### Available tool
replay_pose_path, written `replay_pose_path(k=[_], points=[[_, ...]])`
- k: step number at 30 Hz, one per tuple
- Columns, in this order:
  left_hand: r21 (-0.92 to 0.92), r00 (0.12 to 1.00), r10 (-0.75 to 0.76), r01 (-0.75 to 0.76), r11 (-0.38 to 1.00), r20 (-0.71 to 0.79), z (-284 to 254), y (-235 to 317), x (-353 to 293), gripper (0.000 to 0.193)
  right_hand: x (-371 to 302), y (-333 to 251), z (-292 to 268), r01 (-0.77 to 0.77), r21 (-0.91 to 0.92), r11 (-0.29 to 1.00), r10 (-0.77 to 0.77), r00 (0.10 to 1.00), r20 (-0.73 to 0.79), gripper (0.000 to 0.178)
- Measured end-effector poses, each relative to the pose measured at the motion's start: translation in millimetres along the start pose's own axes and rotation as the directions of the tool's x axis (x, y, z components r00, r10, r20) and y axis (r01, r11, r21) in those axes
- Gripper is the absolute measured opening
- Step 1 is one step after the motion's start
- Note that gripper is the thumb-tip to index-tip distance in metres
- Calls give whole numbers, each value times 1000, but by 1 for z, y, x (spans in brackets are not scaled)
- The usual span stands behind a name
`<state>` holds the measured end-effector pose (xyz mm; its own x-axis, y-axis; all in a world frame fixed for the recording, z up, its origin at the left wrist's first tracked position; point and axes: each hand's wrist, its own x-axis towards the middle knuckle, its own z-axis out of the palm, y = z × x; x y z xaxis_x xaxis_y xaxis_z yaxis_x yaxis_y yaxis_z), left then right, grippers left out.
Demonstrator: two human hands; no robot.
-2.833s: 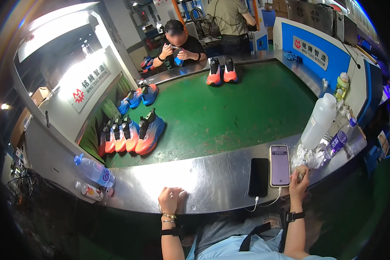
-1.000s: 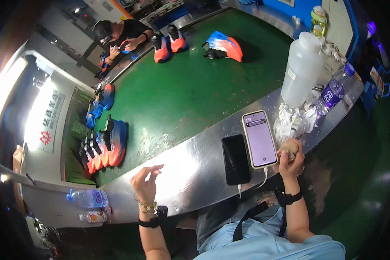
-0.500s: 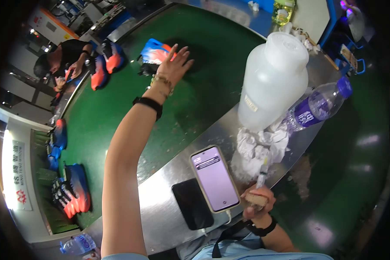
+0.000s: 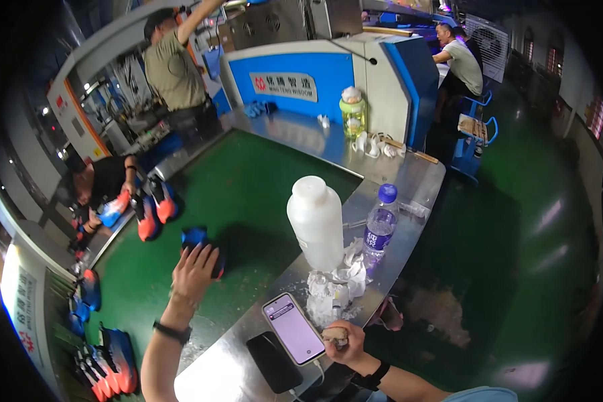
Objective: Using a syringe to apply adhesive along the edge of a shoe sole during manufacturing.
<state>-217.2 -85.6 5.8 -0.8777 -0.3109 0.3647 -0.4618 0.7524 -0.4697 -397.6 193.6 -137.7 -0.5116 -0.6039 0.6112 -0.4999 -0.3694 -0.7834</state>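
Observation:
My left hand (image 4: pixel 193 271) reaches out over the green belt (image 4: pixel 248 201) and lies on a blue and black shoe (image 4: pixel 198 241), fingers spread over it. A black band sits on that wrist. My right hand (image 4: pixel 342 342) rests at the steel counter's near edge (image 4: pixel 221 368), closed around a small brownish object beside a lit phone (image 4: pixel 293 328). A second, dark phone (image 4: pixel 273 362) lies left of the lit one.
A large white plastic bottle (image 4: pixel 316 221), a clear water bottle with a blue cap (image 4: pixel 380 224) and crumpled white rags (image 4: pixel 331 291) stand on the counter. Orange and blue shoes (image 4: pixel 151 214) lie near a seated person (image 4: pixel 100 184). More shoes (image 4: pixel 107 362) sit at lower left. Another person (image 4: pixel 174 67) stands beyond the belt.
My left arm has left the counter's edge and stretched across the belt onto the blue shoe. My head has turned right. My right hand stays beside the phones.

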Motion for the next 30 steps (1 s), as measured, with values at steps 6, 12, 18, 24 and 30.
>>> replay_pose_path(k=[6, 12, 18, 24, 30], points=[[-535, 653, -753, 608, 586, -83, -186, 20, -106, 34, 1, -12, -4, -18, 91, 996, 21, 999, -27, 26], [-443, 506, -861, 783, 436, 48, -238, 97, -218, 44, -13, -18, -14, -284, 397, 873, 281, 957, 68, 17], [-671, 393, -920, 685, 284, 12, -235, 126, -256, 49, -14, -56, -10, -452, 417, 789, 365, 890, 275, 25], [-876, 548, -813, 275, 396, -196, -194, 113, -231, 50, 21, -128, 2, -461, 759, 460, 11, 858, 514, 49], [-881, 735, -635, 113, 460, -237, -198, 101, -218, 56, 31, -192, 34, -671, 708, 221, -292, 647, 704, 75]])
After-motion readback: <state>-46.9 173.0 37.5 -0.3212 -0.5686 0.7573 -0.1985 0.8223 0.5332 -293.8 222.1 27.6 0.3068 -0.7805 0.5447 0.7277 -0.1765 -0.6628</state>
